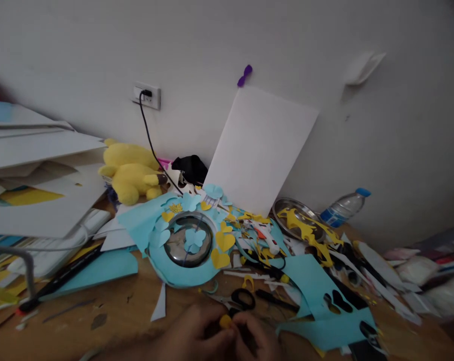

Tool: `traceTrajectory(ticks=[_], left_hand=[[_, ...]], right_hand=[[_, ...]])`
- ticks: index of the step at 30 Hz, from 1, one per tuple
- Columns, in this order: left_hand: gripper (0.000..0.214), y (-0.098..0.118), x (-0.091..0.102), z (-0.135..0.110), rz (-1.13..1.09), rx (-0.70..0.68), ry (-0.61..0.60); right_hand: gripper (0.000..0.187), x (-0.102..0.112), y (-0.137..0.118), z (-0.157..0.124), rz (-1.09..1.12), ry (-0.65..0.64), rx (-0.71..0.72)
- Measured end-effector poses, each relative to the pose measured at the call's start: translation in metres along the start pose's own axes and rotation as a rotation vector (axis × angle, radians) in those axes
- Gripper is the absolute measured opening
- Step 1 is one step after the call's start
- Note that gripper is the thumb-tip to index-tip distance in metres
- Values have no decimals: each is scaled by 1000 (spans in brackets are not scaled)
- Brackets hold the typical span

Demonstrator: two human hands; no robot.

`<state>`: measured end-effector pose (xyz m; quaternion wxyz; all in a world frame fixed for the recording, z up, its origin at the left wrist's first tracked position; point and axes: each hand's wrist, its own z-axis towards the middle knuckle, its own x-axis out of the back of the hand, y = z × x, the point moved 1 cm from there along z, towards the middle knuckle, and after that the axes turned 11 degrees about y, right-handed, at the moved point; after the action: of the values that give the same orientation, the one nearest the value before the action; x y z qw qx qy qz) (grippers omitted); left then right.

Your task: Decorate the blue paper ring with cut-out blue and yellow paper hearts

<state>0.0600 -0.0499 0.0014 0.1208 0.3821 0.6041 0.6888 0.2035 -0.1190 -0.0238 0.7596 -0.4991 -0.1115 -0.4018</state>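
Observation:
My left hand [194,331] and my right hand [255,337] meet at the bottom middle, fingertips pinched together around a small yellow piece [225,321], apparently paper. Its exact shape is hidden by my fingers. Just beyond them lie black-handled scissors [244,299] and a yellow paper strip [248,282]. Farther back, a light blue paper ring [191,279] surrounds a shiny metal bowl [174,240]. Yellow paper hearts [225,241] and light blue butterfly cutouts [194,239] lie on and about it.
Paper scraps and cut blue sheets [305,281] cover the right side, near a metal dish [292,205] and a plastic bottle [345,206]. A white board [262,150] leans on the wall. At left are a yellow plush toy [131,170] and stacked sheets [34,150].

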Motion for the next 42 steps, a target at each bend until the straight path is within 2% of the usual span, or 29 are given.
traceTrajectory(ticks=[3,6,9,13,18,22,25,28,31,34,36,38,40,42], left_hand=[[22,-6,-2,3,31,-3,6],[24,-10,-2,4,41,-22,5],[20,-9,-2,3,32,-78,10],[21,-5,1,1,7,-169,34],[27,-6,3,5,-17,-215,61],[27,-10,7,8,47,-254,153],[25,-8,11,7,114,-288,241],[24,-5,14,6,187,-323,317],[23,-4,17,5,265,-376,349],[21,-6,19,4,363,-485,333],[20,-6,18,2,440,-615,271],[18,-5,15,0,518,-788,156],[16,-4,11,-2,586,-952,37],[16,-3,7,-4,642,-1062,-30]], right_hand=[[19,1,2,0,-5,-150,-46],[15,5,-5,4,-31,-268,-99],[16,11,-20,9,-4,-294,-128],[11,16,-36,13,138,-275,-273],[28,19,-39,17,256,-338,-390],[32,19,-37,29,226,-409,-382],[32,24,-32,49,116,-429,-326],[27,41,-19,83,-93,-313,-254],[21,58,9,123,-360,-178,-266],[23,64,43,152,-542,-177,-333],[25,60,64,162,-609,-213,-370],[26,53,81,166,-634,-252,-388],[25,45,92,168,-628,-273,-390],[23,39,100,167,-601,-268,-383]])
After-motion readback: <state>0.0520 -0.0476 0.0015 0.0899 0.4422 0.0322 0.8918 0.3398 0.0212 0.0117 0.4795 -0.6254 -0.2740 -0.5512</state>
